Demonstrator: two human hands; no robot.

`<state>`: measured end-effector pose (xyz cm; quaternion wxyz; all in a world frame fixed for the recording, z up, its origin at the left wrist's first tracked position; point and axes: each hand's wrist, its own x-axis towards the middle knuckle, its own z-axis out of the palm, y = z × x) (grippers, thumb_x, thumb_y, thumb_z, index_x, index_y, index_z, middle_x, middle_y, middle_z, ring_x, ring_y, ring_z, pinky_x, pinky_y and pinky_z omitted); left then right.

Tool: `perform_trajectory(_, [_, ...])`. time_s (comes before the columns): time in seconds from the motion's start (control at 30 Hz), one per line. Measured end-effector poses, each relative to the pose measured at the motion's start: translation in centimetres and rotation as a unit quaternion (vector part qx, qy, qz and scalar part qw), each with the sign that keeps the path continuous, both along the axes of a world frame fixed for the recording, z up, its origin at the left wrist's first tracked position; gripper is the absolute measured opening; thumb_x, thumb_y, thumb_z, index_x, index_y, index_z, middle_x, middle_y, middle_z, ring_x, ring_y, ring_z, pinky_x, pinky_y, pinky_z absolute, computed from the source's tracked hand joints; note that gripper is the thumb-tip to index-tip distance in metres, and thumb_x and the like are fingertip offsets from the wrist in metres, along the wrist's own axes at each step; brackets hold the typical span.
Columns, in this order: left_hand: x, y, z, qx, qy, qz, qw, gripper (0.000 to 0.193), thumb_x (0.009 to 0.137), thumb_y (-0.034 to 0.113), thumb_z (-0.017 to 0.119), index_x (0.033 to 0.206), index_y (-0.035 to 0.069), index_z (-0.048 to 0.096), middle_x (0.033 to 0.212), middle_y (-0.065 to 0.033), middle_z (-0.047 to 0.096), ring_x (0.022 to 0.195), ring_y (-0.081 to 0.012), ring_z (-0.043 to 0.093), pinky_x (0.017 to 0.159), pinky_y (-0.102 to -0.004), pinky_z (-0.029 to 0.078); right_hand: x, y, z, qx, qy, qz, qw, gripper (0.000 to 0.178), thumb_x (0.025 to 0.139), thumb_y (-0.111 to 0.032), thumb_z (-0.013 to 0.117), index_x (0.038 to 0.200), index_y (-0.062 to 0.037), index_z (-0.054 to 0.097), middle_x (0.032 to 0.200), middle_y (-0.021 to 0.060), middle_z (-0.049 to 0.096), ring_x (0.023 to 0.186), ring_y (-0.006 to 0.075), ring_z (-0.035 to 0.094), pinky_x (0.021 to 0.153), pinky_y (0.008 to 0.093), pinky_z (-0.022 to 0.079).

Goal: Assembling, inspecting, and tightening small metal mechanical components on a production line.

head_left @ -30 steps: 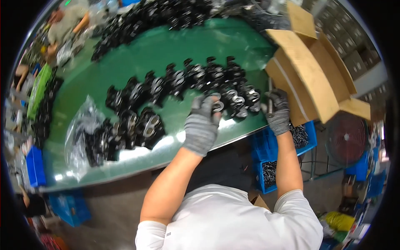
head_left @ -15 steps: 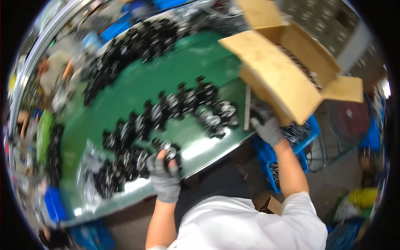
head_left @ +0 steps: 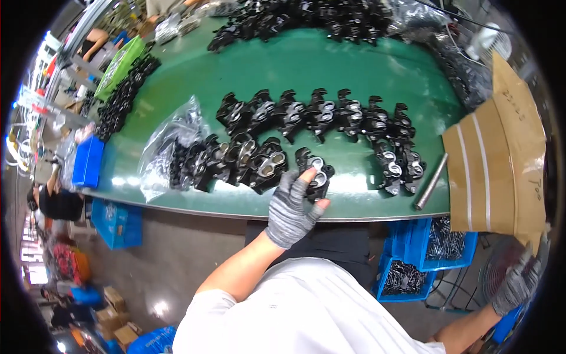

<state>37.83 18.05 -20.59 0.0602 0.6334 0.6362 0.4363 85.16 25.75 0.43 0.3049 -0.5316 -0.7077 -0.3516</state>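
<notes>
My left hand [head_left: 289,209], in a grey glove with bare fingertips showing, grips a black metal part with two silver rings [head_left: 317,171] near the table's front edge. Its forefinger rests on the rings and its thumb is against the part's lower side. Far to the right, my right hand [head_left: 519,280], gloved too, has its fingers stretched up at the lower edge of a cardboard box [head_left: 483,171]; I see nothing held in it. A curved row of like black parts [head_left: 321,115] stands beyond my left hand, with a tighter cluster [head_left: 244,156] to its left.
A metal rod [head_left: 431,182] lies on the green table [head_left: 265,68] beside the box. Blue bins [head_left: 407,278] of small metal pieces stand below the front edge. Clear plastic [head_left: 168,141] lies left, a heap of black parts [head_left: 318,17] at the back.
The view has turned and shifted right. My right hand has moved from beside the table's right end out to the box's lower right edge. My left hand stays at the ringed part.
</notes>
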Motion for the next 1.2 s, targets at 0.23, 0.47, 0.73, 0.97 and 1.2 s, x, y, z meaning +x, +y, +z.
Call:
perform_trajectory(0.23, [0.3,0.4,-1.0,0.009,-0.011,-0.005,1.000,0.073,0.088,0.052,0.077,0.143,0.011,0.051,0.124,-0.0201,0.056,0.107,-0.0390,0.062,0.092,-0.0472,0.052,1.2,-4.9,0.3,0.034,0.156,-0.109,0.981,0.033,0.101,-0.017,0.066,0.129,0.0005,0.066,0.127,0.0128,0.069,0.117,0.0284,0.064,0.105,0.0368,0.048])
perform_trajectory(0.47, [1.5,-0.1,-2.0,-0.017,-0.053,-0.005,0.998,0.082,0.092,0.063,0.067,0.147,0.006,0.046,0.134,-0.0182,0.052,0.122,-0.0357,0.056,0.103,-0.0460,0.048,6.1,-8.5,-4.4,-0.280,0.330,-0.185,0.882,0.048,0.100,-0.046,0.060,0.098,0.0009,0.071,0.081,0.0136,0.070,0.076,0.0256,0.069,0.071,0.0387,0.054])
perform_trajectory(0.73, [0.8,0.4,-3.0,-0.018,-0.109,-0.029,0.994,0.077,0.095,0.057,0.067,0.150,0.009,0.042,0.136,-0.0186,0.052,0.124,-0.0347,0.056,0.106,-0.0466,0.047,5.9,0.3,-0.6,-0.308,0.511,-0.093,0.797,0.046,0.094,-0.043,0.067,0.103,0.0023,0.071,0.089,0.0135,0.072,0.080,0.0199,0.070,0.075,0.0332,0.058])
perform_trajectory(0.97, [1.2,0.9,-1.2,-0.002,-0.003,0.004,1.000,0.073,0.094,0.054,0.070,0.145,0.006,0.047,0.128,-0.0201,0.055,0.115,-0.0371,0.057,0.101,-0.0479,0.048,8.9,10.7,3.9,-0.492,0.050,-0.071,0.866,0.047,0.084,-0.026,0.078,0.123,-0.0039,0.067,0.119,0.0155,0.069,0.110,0.0298,0.068,0.095,0.0399,0.055])
perform_trajectory(1.2, [1.5,1.0,-1.4,0.016,-0.002,0.016,1.000,0.071,0.095,0.051,0.069,0.145,0.006,0.047,0.126,-0.0195,0.054,0.115,-0.0366,0.057,0.101,-0.0479,0.048,10.4,19.0,-2.6,-0.476,-0.038,-0.030,0.878,0.054,0.081,-0.027,0.080,0.130,-0.0089,0.066,0.125,0.0169,0.062,0.118,0.0359,0.061,0.106,0.0446,0.048])
